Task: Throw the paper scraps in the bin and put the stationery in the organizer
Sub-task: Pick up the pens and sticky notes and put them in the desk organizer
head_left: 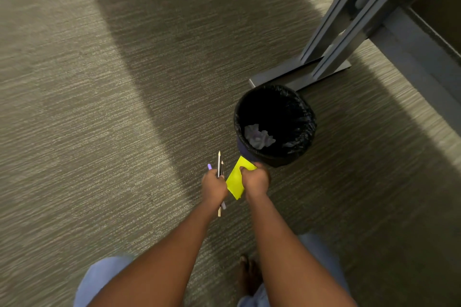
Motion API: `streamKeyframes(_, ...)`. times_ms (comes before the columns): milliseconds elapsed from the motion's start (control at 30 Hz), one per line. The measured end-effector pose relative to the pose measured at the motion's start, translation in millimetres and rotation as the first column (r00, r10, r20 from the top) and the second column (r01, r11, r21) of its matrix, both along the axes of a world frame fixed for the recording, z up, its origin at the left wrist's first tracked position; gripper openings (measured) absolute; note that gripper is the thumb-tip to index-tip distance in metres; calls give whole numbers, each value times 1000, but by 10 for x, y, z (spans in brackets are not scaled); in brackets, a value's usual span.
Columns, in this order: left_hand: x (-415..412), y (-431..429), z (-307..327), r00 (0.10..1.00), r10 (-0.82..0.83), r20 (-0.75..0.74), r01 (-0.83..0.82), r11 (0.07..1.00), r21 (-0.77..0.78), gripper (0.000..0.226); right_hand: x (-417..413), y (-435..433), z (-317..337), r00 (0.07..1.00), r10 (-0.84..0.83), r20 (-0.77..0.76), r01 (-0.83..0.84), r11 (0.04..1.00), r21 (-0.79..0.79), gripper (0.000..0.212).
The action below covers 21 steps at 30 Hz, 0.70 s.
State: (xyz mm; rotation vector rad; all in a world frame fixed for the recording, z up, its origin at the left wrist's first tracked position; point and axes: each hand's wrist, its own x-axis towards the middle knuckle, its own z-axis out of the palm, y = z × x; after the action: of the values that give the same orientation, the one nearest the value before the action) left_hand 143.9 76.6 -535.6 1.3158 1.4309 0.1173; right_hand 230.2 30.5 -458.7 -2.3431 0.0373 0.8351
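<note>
Nearest, knees in pale blue cloth and one bare foot on the carpet. Both forearms stretched forward and down.

Left hand clenched round a small bundle: two thin pencils, tips up, plus a lilac pen whose other end pokes out below the fist. Stiff, light, smooth rods; apt to slide past each other unless gripped mid-length, as here. Bound for the organizer, which is not in view.

Right hand pinching a yellow paper along its upper edge, thumb on the near face, fingers behind. Flat, thin sheet, floppy and near weightless; likely to flutter or drift if dropped from high up, so best let go right over the opening, or crumpled first. Paper just short of the bin's near rim, not yet above it.

Beyond the hands, the bin: round, dark, lined with a glossy, wrinkled black bag folded over the rim. Inside, one crumpled white scrap lying against the near wall.

Farther still, a grey metal leg rising from a flat foot plate just behind the bin. Carpet short-piled, grey-green, finely streaked, crossed by a broad shadow.
</note>
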Motion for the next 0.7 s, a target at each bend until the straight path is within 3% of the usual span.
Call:
streamKeyframes(433,222,-142,1455,993,-107,-42,109,992,60,12,142,-188,1644,990,-141,17,140,989,45,23)
streamKeyframes(700,146,-281,2281,994,-109,1,109,991,80,26,83,-369,2543,992,-122,43,120,992,44,18)
